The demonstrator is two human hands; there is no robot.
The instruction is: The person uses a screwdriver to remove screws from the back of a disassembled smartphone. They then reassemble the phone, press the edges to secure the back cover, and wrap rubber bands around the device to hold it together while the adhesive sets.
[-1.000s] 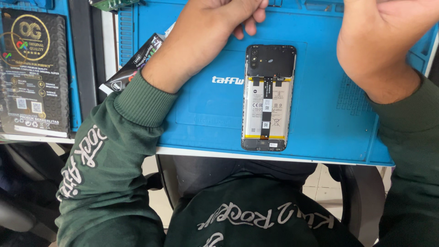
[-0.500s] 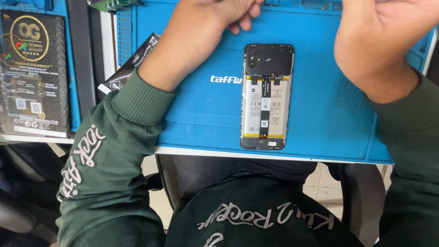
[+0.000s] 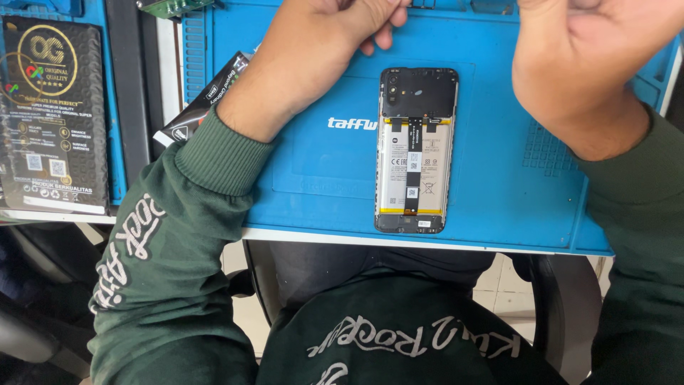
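Lying backless on blue mat [image 3: 499,178]: phone [image 3: 416,150]; left hand [image 3: 320,50], right hand [image 3: 577,64] above (grip contents unseen).

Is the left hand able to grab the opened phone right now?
Probably yes. The left hand hovers just beside the top of the opened phone, which lies flat on the blue mat with nothing between them.
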